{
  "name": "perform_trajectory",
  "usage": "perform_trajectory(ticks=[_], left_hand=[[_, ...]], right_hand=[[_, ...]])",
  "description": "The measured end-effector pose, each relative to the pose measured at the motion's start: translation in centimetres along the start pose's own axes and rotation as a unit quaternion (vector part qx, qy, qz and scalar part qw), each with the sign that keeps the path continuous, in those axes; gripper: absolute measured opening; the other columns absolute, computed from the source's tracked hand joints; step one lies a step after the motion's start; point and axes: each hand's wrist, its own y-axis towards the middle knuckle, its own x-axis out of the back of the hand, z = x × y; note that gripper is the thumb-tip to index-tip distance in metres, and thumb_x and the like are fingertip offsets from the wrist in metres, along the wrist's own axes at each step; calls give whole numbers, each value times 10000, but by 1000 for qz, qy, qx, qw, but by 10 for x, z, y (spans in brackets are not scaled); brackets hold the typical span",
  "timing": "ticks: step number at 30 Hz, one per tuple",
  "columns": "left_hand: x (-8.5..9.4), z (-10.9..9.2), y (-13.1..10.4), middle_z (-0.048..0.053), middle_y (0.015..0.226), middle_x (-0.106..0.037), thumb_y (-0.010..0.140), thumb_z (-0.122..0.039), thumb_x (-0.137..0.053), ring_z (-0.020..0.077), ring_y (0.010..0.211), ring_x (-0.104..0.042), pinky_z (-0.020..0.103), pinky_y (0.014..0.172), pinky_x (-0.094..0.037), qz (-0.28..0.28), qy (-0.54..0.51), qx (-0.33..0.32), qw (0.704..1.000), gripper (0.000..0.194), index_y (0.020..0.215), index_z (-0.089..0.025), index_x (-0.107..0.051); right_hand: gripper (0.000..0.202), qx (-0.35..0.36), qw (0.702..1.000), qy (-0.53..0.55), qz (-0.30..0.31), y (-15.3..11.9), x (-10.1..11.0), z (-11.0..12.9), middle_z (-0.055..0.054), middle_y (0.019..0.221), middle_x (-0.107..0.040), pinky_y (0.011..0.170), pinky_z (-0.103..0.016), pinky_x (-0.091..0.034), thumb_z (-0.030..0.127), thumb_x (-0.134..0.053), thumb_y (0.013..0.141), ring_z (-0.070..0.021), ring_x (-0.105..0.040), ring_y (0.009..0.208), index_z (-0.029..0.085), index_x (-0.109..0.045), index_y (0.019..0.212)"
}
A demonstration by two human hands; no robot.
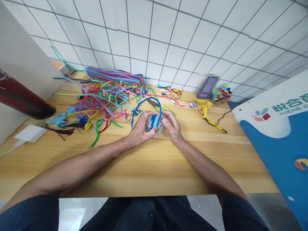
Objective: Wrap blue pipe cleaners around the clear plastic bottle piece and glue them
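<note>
Snugly held: a banded clear piece

The left grip is closed on the piece's left side, its thumb laid along the near edge. The right grip is partly curled at the opposite side, thumb and fingers a little apart; whether it pinches anything cannot be told. The banded clear piece, wrapped in blue and paler strips, is near the middle of the tabletop (resting on it or just above, hard to say). A blue fuzzy stem arches up behind the left hand. Just beyond the hands lie pliers with yellow-green handles.

Farther left spreads a tangle of coloured stems, with a bundle of stems behind it along the tiled wall. A white adapter sits toward the left edge. Off to the right are a yellow glue gun and, nearer the person, a yellow-and-black cutter.
</note>
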Motion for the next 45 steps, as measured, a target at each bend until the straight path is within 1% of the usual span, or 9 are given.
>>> perform_trajectory(ticks=[5, 10, 14, 19, 25, 34, 38, 42, 45], left_hand=[[5, 1, 4, 146, 1442, -618, 942, -281, -670, 318, 1377, -599, 522, 1198, -504, 28, 26, -43, 998, 551, 1480, -236, -561], [5, 4, 3, 145, 1442, -611, 985, -285, -661, 312, 1363, -609, 500, 1178, -526, 31, 37, -67, 997, 473, 1451, -229, -602], [3, 4, 2, 130, 1420, -614, 990, -249, -653, 291, 1363, -610, 466, 1176, -540, 15, 39, -72, 997, 444, 1431, -235, -606], [3, 3, 2, 133, 1429, -604, 992, -266, -642, 292, 1362, -617, 460, 1142, -570, 25, 42, -64, 997, 458, 1446, -237, -591], [5, 3, 3, 150, 1451, -596, 998, -301, -657, 309, 1388, -599, 481, 1155, -563, 36, 41, -74, 996, 463, 1452, -233, -589], [4, -1, 2, 135, 1441, -603, 993, -262, -674, 291, 1365, -612, 461, 1148, -566, 28, 31, -86, 995, 465, 1451, -251, -591], [7, -3, 3, 140, 1448, -598, 998, -270, -672, 299, 1392, -604, 470, 1153, -559, 43, 20, -72, 996, 462, 1452, -248, -589], [14, -6, 8, 143, 1494, -601, 1032, -338, -673, 303, 1450, -582, 477, 1194, -530, 80, 6, -44, 996, 406, 1422, -240, -616], [18, -10, 12, 153, 1525, -616, 1036, -368, -696, 310, 1451, -594, 499, 1224, -504, 91, 6, -17, 996, 441, 1443, -235, -593]], right_hand=[[488, -86, 988, 115, 56, 13, 6, 12, -63, 1284, -757, 988, -373, -570, 601, -919, 790, -234, -696, 1149, 270, -772, 1118], [440, -134, 976, 164, 57, 17, 9, 8, -45, 1226, -769, 941, -340, -576, 577, -993, 692, -208, -699, 1052, 252, -767, 884], [419, -160, 970, 177, 49, 16, 8, 0, -29, 1181, -773, 913, -317, -569, 542, -1000, 682, -184, -691, 984, 248, -772, 876], [437, -171, 968, 182, 33, 15, 5, -4, -29, 1193, -765, 916, -326, -576, 560, -1010, 656, -190, -692, 1004, 250, -782, 864], [425, -155, 975, 157, 30, 13, 5, -5, -45, 1191, -771, 957, -353, -576, 576, -988, 690, -216, -703, 1056, 246, -783, 862], [400, -161, 974, 155, 31, 10, 2, 0, -41, 1222, -755, 922, -335, -590, 540, -964, 721, -196, -703, 998, 251, -752, 899], [383, -164, 973, 155, 36, 10, 2, 2, -37, 1237, -749, 905, -329, -583, 517, -962, 726, -192, -699, 994, 249, -741, 887], [355, -165, 973, 160, 33, 10, 2, 2, -30, 1238, -745, 915, -328, -576, 487, -963, 736, -186, -698, 986, 252, -749, 896], [346, -160, 973, 164, 38, 11, 2, 4, -27, 1219, -746, 941, -342, -575, 482, -960, 747, -187, -697, 982, 259, -760, 919]])
